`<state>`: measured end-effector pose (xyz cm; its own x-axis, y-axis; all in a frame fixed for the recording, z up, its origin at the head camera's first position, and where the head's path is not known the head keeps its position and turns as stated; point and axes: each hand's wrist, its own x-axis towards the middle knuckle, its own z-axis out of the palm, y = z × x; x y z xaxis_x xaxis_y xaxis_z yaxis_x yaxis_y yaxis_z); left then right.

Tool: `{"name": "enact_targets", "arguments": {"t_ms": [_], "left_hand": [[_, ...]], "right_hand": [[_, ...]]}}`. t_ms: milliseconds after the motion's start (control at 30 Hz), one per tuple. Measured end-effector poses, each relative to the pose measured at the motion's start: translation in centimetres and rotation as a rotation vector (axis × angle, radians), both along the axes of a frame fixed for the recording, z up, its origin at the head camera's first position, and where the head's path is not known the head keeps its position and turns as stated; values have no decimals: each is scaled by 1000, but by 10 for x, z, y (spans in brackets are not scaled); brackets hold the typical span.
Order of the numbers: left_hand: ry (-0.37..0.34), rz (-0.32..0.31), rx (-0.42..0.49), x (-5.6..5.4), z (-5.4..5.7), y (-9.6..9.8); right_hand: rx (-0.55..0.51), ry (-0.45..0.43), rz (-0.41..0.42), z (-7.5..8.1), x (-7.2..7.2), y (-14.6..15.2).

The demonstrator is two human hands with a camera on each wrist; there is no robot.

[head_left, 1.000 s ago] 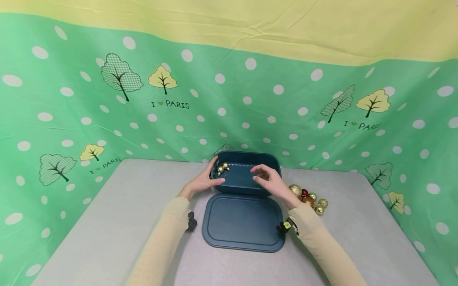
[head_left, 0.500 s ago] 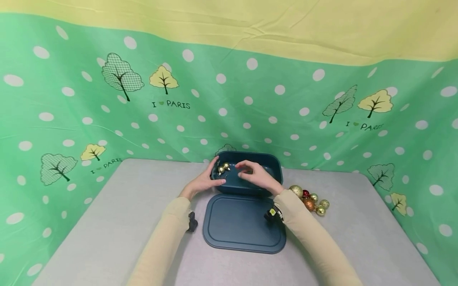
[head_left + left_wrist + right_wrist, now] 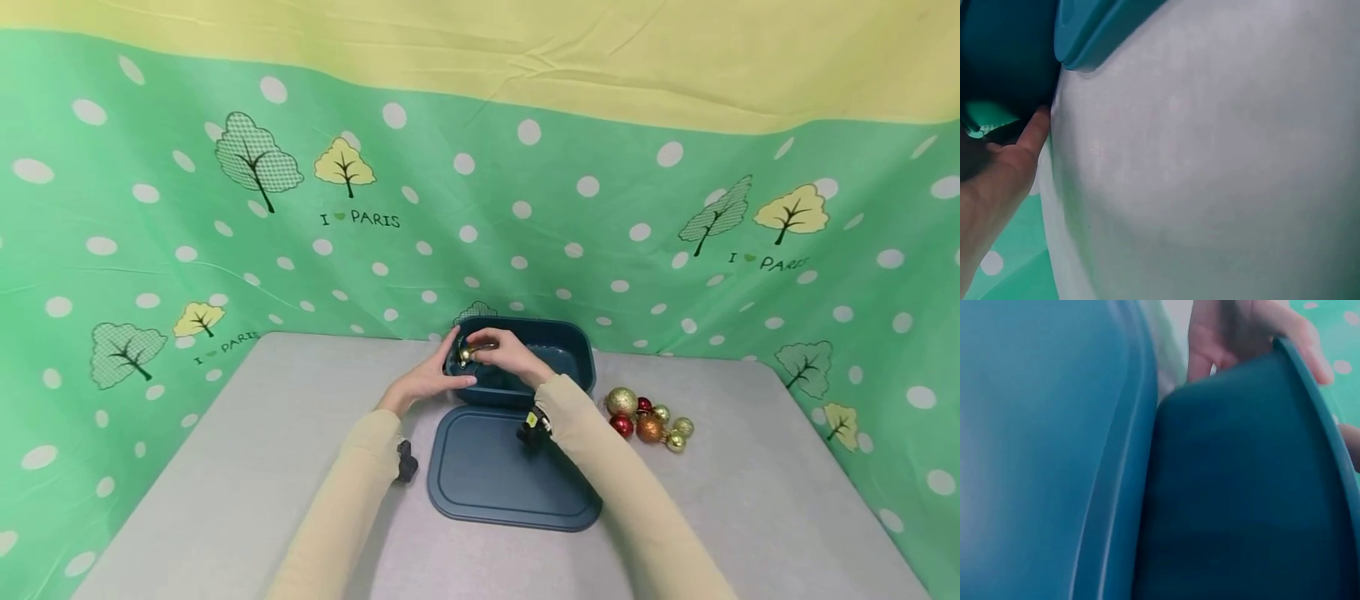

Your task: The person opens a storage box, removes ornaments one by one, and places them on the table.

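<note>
A dark blue box [image 3: 573, 354] stands on the table near the curtain. My left hand [image 3: 423, 382] grips its left end, thumb toward the front wall and fingers up along the side; the left wrist view shows this hand [image 3: 1013, 165] against the box [image 3: 1004, 56]. My right hand [image 3: 512, 353] reaches into the box's left part, its curled fingertips at small gold baubles [image 3: 465, 357]. Those fingers partly cover the baubles, so whether they pinch one is unclear. In front of the box lies its matching blue lid [image 3: 510, 479].
Right of the box, several baubles lie together: a large glittery gold one [image 3: 622, 402], an orange one [image 3: 649, 429], a red one [image 3: 622, 426] and smaller ones. A green polka-dot curtain [image 3: 517, 242] hangs behind the grey table [image 3: 315, 392].
My right hand has moved left across the box to the gold baubles. The right arm's shift uncovers a red bauble beside the box. My left hand stays on the box.
</note>
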<state>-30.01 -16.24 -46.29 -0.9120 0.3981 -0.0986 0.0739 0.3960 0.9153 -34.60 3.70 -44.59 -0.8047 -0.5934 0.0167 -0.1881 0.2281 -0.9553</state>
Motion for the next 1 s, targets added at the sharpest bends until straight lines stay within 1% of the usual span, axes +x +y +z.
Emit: {"name": "enact_targets", "arguments": {"t_ms": [33, 67, 133, 233, 333, 433, 600, 733, 867, 1000], "left_hand": [[5, 1, -11, -2, -3, 0], [12, -1, -21, -3, -4, 0], [21, -11, -38, -4, -5, 0], [15, -24, -58, -5, -3, 1], [-7, -25, -72, -5, 0, 2], [-14, -22, -82, -4, 4, 1], [21, -34, -91, -2, 5, -2], [75, -25, -125, 0, 5, -4], [135, -16, -165, 3, 9, -2], [172, -15, -186, 4, 11, 0]], "right_hand": [[-5, -7, -11, -1, 0, -4], [7, -25, -36, 3, 4, -8], [7, -34, -61, 1, 4, -14], [31, -24, -85, -1, 6, -19], [41, -3, -114, -4, 5, -20], [51, 9, -139, -7, 4, -22], [121, 30, -100, -11, 4, -25], [180, 83, -57, -15, 2, -26], [214, 117, -25, -16, 2, -26], [218, 120, 8, -17, 2, -24]]}}
